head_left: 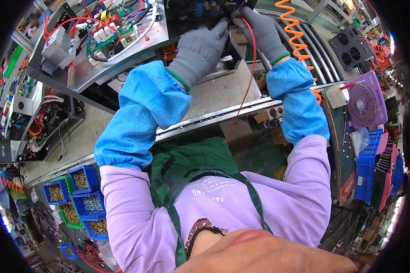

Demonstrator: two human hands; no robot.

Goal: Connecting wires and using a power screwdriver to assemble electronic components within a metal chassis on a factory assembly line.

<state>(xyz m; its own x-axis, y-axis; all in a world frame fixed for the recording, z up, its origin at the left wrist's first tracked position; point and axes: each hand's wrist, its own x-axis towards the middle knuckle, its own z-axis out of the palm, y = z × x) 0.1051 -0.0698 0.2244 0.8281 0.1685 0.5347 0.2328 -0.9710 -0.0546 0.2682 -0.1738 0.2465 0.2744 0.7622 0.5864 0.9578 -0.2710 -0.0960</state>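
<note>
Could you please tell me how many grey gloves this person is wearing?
2: the left glove, at the top centre, and the right glove, just right of it. Some fingertips are hidden.

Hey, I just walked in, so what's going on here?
A person at a bench has both hands at a dark assembly. The grey-gloved left hand and right hand are close together there; whether either grips anything is unclear. A red wire runs down past the right hand toward a green apron. To the left, an open metal chassis shows its circuit board.
</note>
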